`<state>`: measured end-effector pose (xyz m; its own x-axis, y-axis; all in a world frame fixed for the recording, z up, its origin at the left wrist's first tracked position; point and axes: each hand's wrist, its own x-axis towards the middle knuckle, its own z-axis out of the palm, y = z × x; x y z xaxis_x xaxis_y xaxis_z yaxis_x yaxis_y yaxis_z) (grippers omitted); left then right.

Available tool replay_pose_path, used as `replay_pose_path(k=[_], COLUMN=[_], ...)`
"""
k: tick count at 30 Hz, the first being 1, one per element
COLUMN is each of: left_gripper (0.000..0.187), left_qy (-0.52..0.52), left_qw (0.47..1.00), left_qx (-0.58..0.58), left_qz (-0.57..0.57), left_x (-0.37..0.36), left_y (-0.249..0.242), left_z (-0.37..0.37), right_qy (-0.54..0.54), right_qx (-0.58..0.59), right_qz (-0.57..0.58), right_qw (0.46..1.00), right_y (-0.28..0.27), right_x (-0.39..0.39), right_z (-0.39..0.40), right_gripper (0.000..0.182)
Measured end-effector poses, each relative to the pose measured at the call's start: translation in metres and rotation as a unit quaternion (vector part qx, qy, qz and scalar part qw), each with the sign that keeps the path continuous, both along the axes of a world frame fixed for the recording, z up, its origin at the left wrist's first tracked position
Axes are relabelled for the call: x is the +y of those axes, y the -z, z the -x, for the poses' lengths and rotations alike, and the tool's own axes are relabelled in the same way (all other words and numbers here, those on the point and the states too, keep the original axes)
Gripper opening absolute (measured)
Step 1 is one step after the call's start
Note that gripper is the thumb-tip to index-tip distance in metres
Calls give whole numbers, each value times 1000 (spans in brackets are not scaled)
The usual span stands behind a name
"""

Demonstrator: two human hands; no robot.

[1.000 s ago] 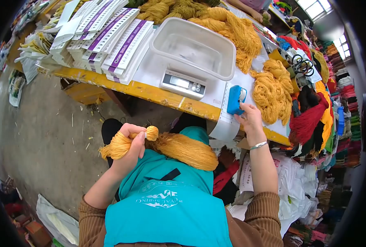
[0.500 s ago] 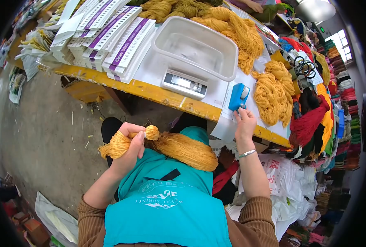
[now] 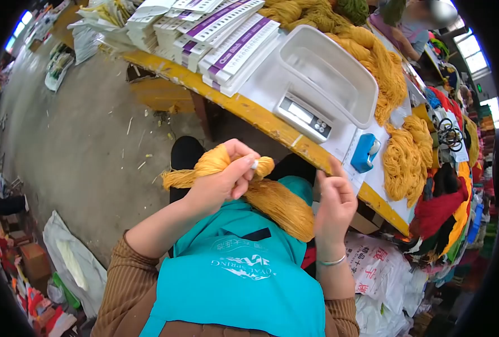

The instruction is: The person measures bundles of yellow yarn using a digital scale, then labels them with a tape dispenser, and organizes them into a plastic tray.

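Note:
My left hand (image 3: 221, 178) is closed round the top of a golden yarn skein (image 3: 280, 206), with a small white band showing near the thumb. The skein's long bundle hangs over my lap, and its loose ends stick out left of my fingers. Off the table's edge my right hand (image 3: 337, 205), a bracelet on its wrist, is raised with thumb and forefinger slightly apart; whether something thin lies between them cannot be made out. A blue tape dispenser (image 3: 365, 153) stands on the table just beyond it.
On the yellow-edged table (image 3: 249, 115) are a digital scale (image 3: 303, 117), a translucent tub (image 3: 331, 73), stacked printed cards (image 3: 241, 48) and golden yarn heaps (image 3: 405, 157). White plastic bags (image 3: 381, 275) lie at the lower right. Another person (image 3: 412, 28) is at the far upper right.
My right hand has come away from the tape dispenser toward my body. The left hand still holds the skein, now nearer the right hand. The view has turned, shifting the table rightward.

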<state>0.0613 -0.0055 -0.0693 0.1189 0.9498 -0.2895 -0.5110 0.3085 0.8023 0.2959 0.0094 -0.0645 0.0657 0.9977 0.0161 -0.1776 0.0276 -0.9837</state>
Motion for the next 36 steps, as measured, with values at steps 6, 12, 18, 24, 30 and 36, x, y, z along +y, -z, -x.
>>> replay_pose_path(k=[6,12,18,24,30,36], left_gripper=[13,16,17,10,12,17], left_qy=[3,-12,-13,50,64,29], left_qw=[1000,1000,1000,994,978,995], left_qx=[-17,-24,-13,66,148,52], left_qz=[6,-16,-7,-67,-131,-78], left_x=[2,-1,-3,-7,-10,-11], left_y=[-5,1,1,-1,-4,-4], left_z=[-5,-5,-5,1,7,9], right_qy=[-172,-148,-132,-119,-134,-183], right_qx=[60,42,7,44,132,56], right_qz=[10,-8,-28,-7,44,-47], right_qw=[983,988,991,992,981,980], right_y=[-5,7,13,13,8,16], right_x=[1,7,10,12,10,6], right_z=[75,91,92,92,92,90], right_gripper=[7,8,8,6,6,11])
